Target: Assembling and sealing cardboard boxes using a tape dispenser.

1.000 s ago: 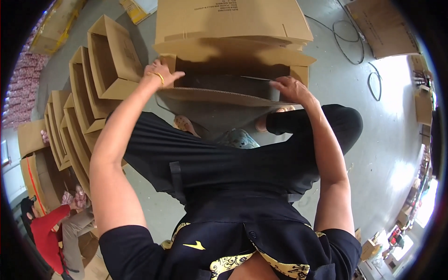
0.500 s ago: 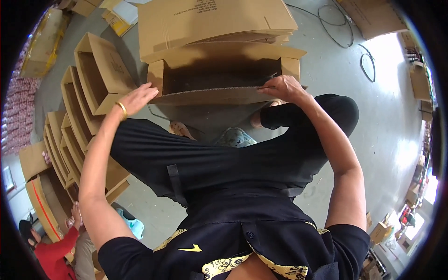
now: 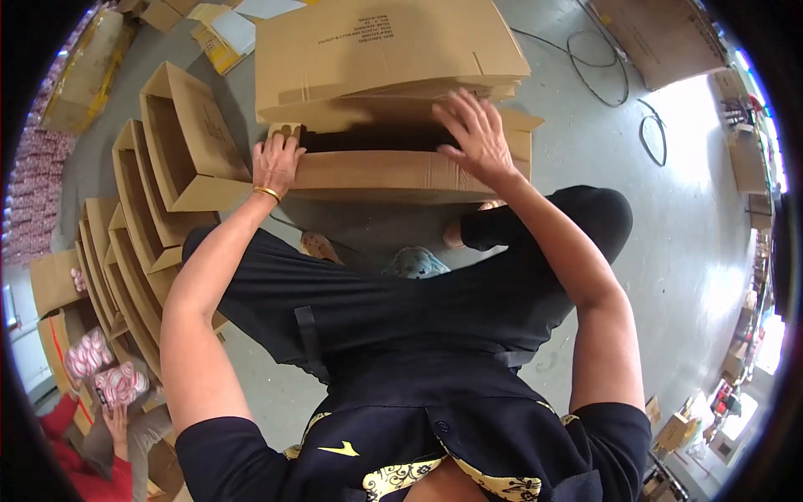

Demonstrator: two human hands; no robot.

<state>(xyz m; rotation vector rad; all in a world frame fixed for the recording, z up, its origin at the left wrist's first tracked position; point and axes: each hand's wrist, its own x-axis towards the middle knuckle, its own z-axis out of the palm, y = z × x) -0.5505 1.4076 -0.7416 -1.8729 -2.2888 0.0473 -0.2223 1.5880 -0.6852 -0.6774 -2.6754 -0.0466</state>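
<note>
A long brown cardboard box point(image 3: 368, 173) lies in front of my knees, its dark inside showing as a narrow gap behind the near flap. My left hand point(image 3: 278, 161) rests on the box's left end, fingers extended over the corner and the small end flap. Above the right part of the opening is my right hand point(image 3: 477, 138), fingers spread and holding nothing; whether its thumb touches the near flap I cannot tell. Just behind the box is a stack of flattened cartons point(image 3: 385, 54), partly covered by the raised far flap.
Several open cartons point(image 3: 188, 138) stand in a row at the left. At lower left a co-worker in red sleeves point(image 3: 71, 452) handles clear packs of pink-and-white striped items point(image 3: 121, 385). A black cable point(image 3: 585, 79) lies on the floor at upper right, near another carton point(image 3: 661, 42).
My left hand has moved right onto the box's end. The right hand has let go of the near flap's edge and opened. The near flap now leans inward, and the co-worker has lifted striped packs.
</note>
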